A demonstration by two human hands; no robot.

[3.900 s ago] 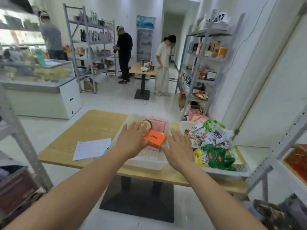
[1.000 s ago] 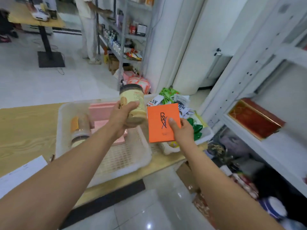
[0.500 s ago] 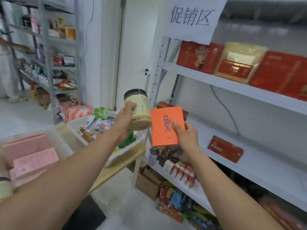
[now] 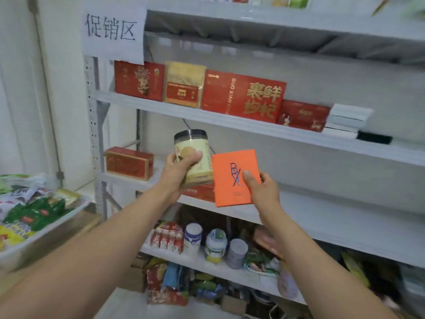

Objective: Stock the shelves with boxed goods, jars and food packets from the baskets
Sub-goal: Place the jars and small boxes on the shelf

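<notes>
Orange flat cardboard box (image 4: 235, 178), pinched by my right hand (image 4: 264, 192), sits at three o'clock of the cream black-lidded jar (image 4: 195, 155) my left hand (image 4: 177, 176) grips, both held label-forward before the white metal shelf (image 4: 333, 217), ready, I judge, for placing.

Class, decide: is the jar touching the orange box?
Cannot tell. In the head view the jar and the orange box meet edge to edge with no gap showing, but one may simply sit in front of the other.
</notes>
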